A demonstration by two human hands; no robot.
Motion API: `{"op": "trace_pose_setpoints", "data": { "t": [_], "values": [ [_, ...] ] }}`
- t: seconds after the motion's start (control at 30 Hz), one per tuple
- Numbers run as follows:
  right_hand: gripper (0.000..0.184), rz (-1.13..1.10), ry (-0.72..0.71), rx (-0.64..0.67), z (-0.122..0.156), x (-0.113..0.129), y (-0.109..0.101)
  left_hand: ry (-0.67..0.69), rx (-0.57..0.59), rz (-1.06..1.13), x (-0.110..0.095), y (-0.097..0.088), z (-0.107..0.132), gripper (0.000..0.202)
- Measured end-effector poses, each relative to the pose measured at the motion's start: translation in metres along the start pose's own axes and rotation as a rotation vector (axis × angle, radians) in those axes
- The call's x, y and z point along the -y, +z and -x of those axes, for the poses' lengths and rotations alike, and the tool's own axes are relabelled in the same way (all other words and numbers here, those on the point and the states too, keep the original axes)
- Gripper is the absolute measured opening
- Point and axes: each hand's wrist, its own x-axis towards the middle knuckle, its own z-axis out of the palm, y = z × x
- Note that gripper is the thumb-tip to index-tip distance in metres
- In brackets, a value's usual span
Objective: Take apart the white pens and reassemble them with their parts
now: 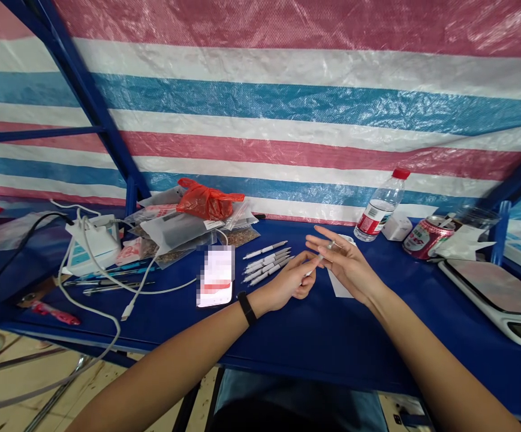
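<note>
Both of my hands meet over the blue table point(314, 336). My left hand point(292, 281), with a black band on the wrist, pinches the lower end of a thin white pen point(319, 259). My right hand point(346, 263) has its fingers stretched out, and the pen's upper end lies between them. A row of several white pens point(267, 264) lies on the table just left of my hands. A white sheet of paper point(339, 287) lies under my right hand.
A phone point(215, 277) lies left of the pens. Behind it are plastic bags, a red bag point(206, 201), a white charger with cables point(93, 243) and more pens. At the right stand a water bottle point(379, 207), a red can point(424, 237) and a scale point(498, 294).
</note>
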Motion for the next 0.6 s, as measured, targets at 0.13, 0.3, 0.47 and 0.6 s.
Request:
{"op": "trace_pose_setpoints", "data": {
  "t": [0.13,0.3,0.47,0.6],
  "values": [
    [0.046,0.051,-0.062,-0.085,-0.0027,-0.0023,-0.0015,0.035,-0.027,-0.007,-0.0009,0.0003,0.0014,0.05],
    [0.053,0.006,-0.054,0.011,-0.0037,-0.0017,-0.0055,0.059,-0.033,0.006,0.0009,0.001,0.0012,0.049],
    [0.043,0.061,-0.059,-0.023,-0.0037,-0.002,-0.0072,0.036,-0.01,-0.007,0.0012,-0.0006,0.0006,0.046],
    [0.051,-0.014,0.004,0.022,-0.0031,0.0003,-0.0076,0.009,0.017,0.013,0.0001,-0.0027,-0.0001,0.038]
  ]
}}
